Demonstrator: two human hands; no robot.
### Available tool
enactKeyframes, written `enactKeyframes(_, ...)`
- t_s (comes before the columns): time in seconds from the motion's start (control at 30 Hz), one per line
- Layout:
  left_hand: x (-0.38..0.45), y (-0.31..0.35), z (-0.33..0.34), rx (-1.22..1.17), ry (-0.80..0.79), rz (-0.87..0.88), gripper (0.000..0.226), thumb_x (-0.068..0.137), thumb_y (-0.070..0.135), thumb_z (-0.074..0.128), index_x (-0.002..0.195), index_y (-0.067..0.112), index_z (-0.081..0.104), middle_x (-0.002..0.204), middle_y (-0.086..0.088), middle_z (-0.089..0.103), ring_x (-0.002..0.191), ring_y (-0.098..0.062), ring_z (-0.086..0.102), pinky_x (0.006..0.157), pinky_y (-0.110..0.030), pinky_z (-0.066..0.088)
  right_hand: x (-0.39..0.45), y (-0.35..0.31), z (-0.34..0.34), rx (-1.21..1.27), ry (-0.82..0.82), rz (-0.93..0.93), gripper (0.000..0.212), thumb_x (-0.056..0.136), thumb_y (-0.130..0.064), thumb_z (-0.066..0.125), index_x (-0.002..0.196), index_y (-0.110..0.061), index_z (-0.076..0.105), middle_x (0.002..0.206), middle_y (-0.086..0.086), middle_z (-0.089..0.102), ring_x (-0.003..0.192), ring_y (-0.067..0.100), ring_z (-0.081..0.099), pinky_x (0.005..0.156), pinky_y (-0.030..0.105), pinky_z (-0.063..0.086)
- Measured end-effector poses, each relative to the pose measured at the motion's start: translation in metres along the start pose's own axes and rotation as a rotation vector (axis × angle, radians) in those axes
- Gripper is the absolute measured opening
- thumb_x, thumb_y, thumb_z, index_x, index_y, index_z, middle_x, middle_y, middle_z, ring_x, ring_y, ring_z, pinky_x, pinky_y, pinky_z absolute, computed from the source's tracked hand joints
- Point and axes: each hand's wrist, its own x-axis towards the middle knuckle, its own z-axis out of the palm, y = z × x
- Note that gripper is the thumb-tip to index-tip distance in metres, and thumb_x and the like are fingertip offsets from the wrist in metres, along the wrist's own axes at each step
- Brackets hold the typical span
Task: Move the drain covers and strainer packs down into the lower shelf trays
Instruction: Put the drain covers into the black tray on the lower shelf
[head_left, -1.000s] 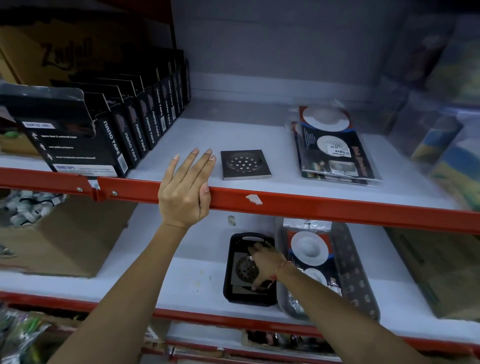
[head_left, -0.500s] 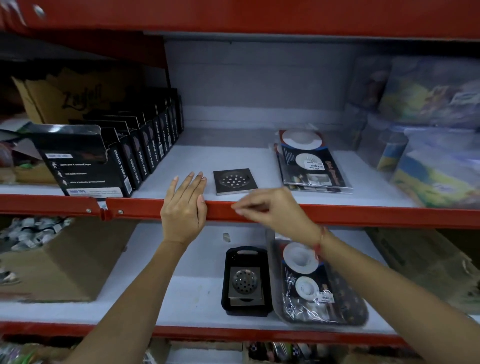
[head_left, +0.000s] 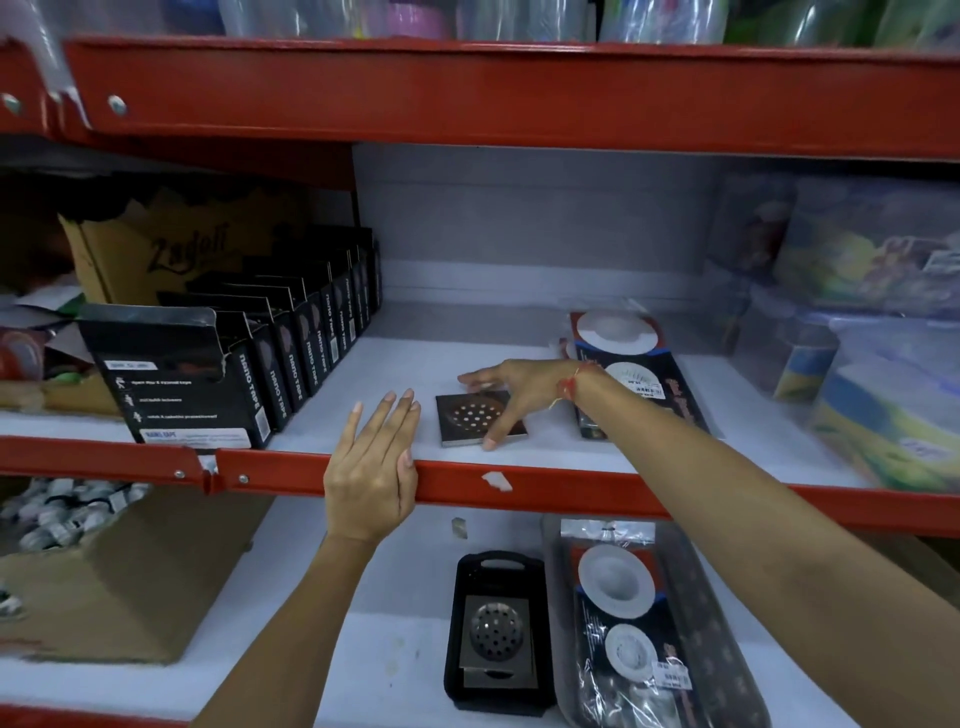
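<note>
A square metal drain cover (head_left: 475, 418) lies flat on the middle shelf. My right hand (head_left: 511, 395) reaches over it, fingers at its far edge and thumb at its near corner, gripping it while it rests on the shelf. My left hand (head_left: 373, 462) lies flat, fingers apart, on the red shelf beam (head_left: 571, 491), holding nothing. A stack of strainer packs (head_left: 631, 364) lies right of the cover. On the lower shelf, a small black tray (head_left: 462, 691) holds drain covers (head_left: 496, 631), and a clear tray (head_left: 727, 613) beside it holds strainer packs (head_left: 623, 613).
Black nano tape boxes (head_left: 244, 374) stand in a row at the left of the middle shelf. Plastic-wrapped goods (head_left: 883, 364) fill its right side. A cardboard box (head_left: 119, 571) sits at the lower left. Another red beam (head_left: 467, 88) runs overhead.
My right hand has left the black tray below, risen over the beam and closed around the drain cover on the middle shelf. My left hand stays on the beam.
</note>
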Motion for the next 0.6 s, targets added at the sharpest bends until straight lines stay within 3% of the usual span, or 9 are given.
enactKeyframes(0.3, 0.0, 0.0, 0.0, 0.0, -0.014, -0.004, 0.047, 0.094, 0.015, 0.029, 0.128, 0.003, 0.059, 0.135, -0.01, 0.059, 0.13, -0.023, 0.052, 0.115, -0.046, 0.033, -0.03, -0.003, 0.02, 0.188, 0.181, -0.029, 0.099, 0.058, -0.05, 0.082, 0.141, -0.02, 0.038, 0.144, -0.002, 0.045, 0.131, 0.016, 0.044, 0.114, 0.034, 0.032)
enactKeyframes(0.43, -0.002, 0.003, -0.005, -0.018, -0.043, -0.026, 0.047, 0.096, 0.015, 0.027, 0.127, 0.002, 0.059, 0.136, -0.012, 0.058, 0.13, -0.024, 0.051, 0.117, -0.046, 0.03, -0.068, -0.005, 0.029, 0.094, 0.433, -0.127, 0.093, 0.058, -0.043, 0.084, 0.137, -0.017, 0.043, 0.135, 0.001, 0.046, 0.123, 0.012, 0.043, 0.108, 0.025, 0.032)
enactKeyframes(0.6, -0.003, 0.006, -0.011, -0.015, -0.091, -0.037, 0.047, 0.098, 0.017, 0.026, 0.126, 0.002, 0.06, 0.132, -0.012, 0.061, 0.126, -0.024, 0.056, 0.117, -0.044, 0.031, -0.102, -0.011, 0.029, 0.039, 0.576, -0.114, 0.098, 0.051, -0.048, 0.082, 0.136, -0.021, 0.042, 0.129, 0.002, 0.047, 0.118, 0.016, 0.044, 0.107, 0.039, 0.039)
